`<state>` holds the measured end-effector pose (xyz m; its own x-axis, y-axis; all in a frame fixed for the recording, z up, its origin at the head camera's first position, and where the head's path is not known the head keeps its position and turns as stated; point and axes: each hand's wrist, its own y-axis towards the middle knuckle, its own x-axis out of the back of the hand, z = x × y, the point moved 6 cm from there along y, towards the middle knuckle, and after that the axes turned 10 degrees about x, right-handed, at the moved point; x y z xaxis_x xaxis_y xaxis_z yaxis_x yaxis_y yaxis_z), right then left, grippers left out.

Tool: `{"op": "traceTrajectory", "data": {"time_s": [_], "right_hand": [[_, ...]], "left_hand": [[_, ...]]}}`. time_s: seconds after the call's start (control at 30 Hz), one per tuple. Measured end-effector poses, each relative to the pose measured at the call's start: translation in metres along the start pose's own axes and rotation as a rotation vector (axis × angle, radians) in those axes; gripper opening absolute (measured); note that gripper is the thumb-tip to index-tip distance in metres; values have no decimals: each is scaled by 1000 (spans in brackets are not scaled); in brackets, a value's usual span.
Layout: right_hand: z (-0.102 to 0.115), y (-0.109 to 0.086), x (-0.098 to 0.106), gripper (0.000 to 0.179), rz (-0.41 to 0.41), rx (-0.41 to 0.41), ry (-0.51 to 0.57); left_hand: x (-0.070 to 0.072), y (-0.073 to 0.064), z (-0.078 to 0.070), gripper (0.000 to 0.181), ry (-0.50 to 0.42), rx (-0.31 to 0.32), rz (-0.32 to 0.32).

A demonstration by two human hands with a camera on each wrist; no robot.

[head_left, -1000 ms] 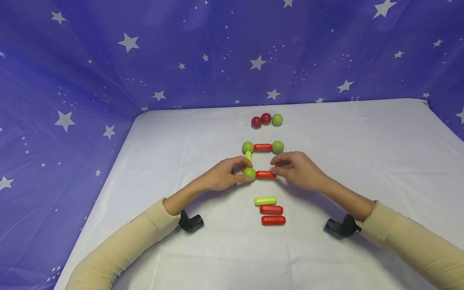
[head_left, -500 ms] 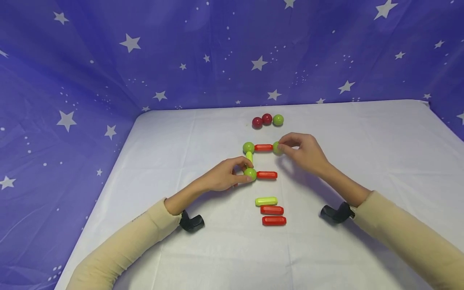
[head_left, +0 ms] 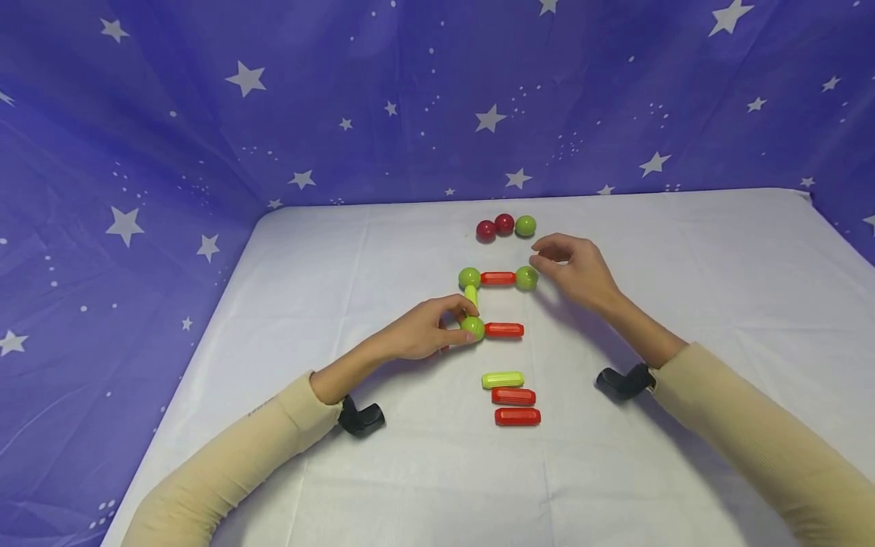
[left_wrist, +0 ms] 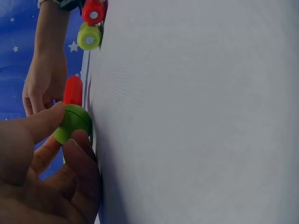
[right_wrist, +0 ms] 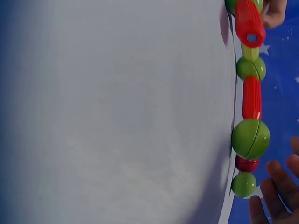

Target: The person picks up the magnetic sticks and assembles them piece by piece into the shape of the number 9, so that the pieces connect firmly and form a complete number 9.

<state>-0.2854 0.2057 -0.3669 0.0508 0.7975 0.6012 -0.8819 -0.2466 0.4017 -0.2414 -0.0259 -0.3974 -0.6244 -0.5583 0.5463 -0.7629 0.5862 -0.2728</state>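
My left hand (head_left: 424,330) pinches a green ball (left_wrist: 74,122) between thumb and fingers at the near left corner of a small ball-and-rod frame. From that ball a red rod (head_left: 504,330) points right, its far end (right_wrist: 252,38) bare. A yellow-green rod (head_left: 471,296), partly behind my fingers, runs back to another green ball (head_left: 469,278). There a second red rod (head_left: 498,279) leads right to a third green ball (head_left: 526,278). Just beyond and right of this ball hovers my right hand (head_left: 577,270), fingers loosely bent, nothing between them.
Two dark red balls (head_left: 486,231) and a loose green ball (head_left: 525,226) lie behind the frame. In front of it lie a yellow-green rod (head_left: 503,380) and two red rods (head_left: 517,416). A white cloth (head_left: 328,486) covers the table, with a blue star-patterned curtain (head_left: 410,91) behind.
My right hand left the near red rod's end, touched the green ball at the far right corner, then let go and moved slightly back. The left hand stays on its ball.
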Motion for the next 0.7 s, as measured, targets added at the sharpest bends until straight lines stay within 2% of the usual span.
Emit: {"op": "traceTrajectory", "data": {"time_s": [0.27, 0.47, 0.7], "right_hand": [[-13, 17, -2, 33, 36, -9, -34], [-23, 30, -4, 41, 75, -92, -88], [-37, 44, -3, 47, 66, -166, -132]], "left_hand": [[0, 0, 1, 32, 4, 0, -2], [1, 0, 2, 33, 10, 2, 1], [1, 1, 2, 32, 12, -8, 0]]}}
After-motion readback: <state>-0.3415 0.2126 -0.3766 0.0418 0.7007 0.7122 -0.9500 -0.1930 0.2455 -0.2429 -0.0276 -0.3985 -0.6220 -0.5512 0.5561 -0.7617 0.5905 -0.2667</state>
